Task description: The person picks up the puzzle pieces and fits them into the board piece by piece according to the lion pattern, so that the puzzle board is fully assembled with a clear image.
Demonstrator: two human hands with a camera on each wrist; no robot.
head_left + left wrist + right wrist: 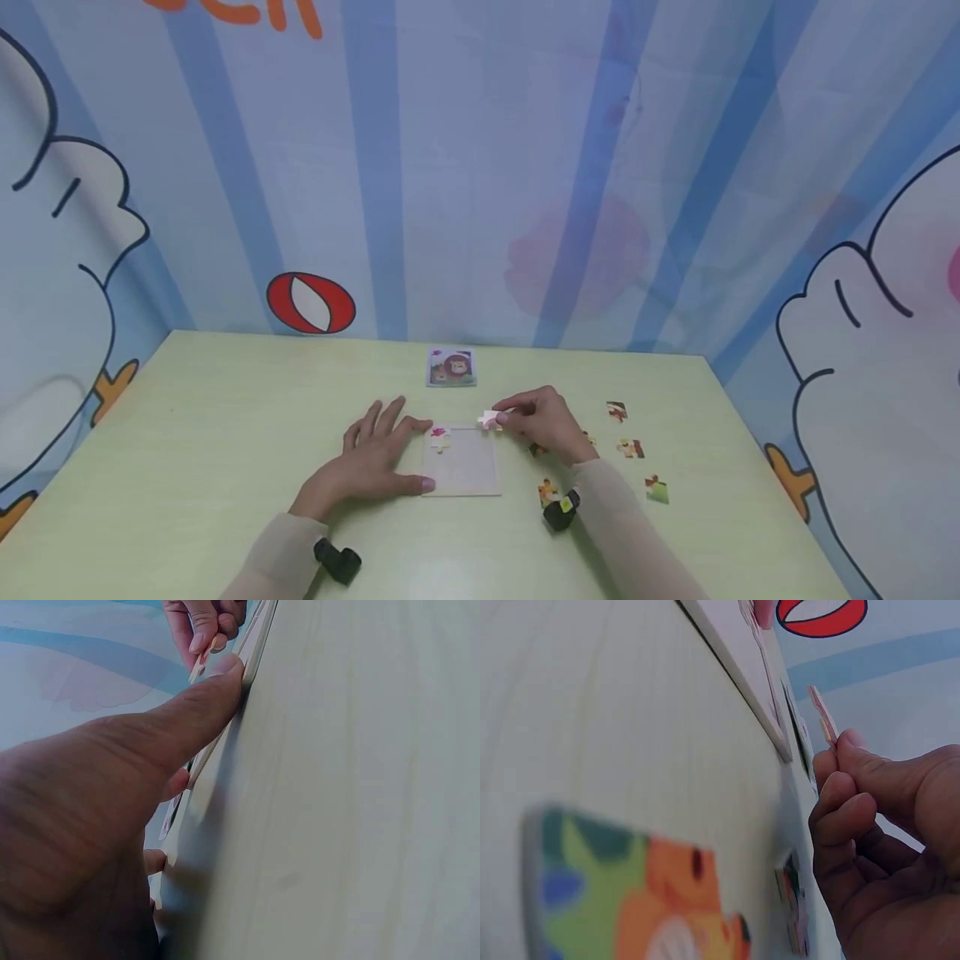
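Note:
My right hand [547,423] pinches a pale pink jigsaw puzzle piece [488,420] between thumb and fingers, above the far right corner of a flat square puzzle board [467,472]. In the right wrist view the held piece [823,716] is tilted up, apart from the board. One piece with a pink patch [439,437] lies at the board's far left corner. With fingers spread, my left hand [363,467] rests at the board's left side; its thumb touches the near left corner and its index fingertip is by the far left one.
Several loose pieces lie right of the board, among them a green one [657,489], an orange one [547,492] and a brown one [617,411]. Behind the board is a square lion picture [452,367]. A printed curtain [472,167] hangs along the table's [225,417] far edge.

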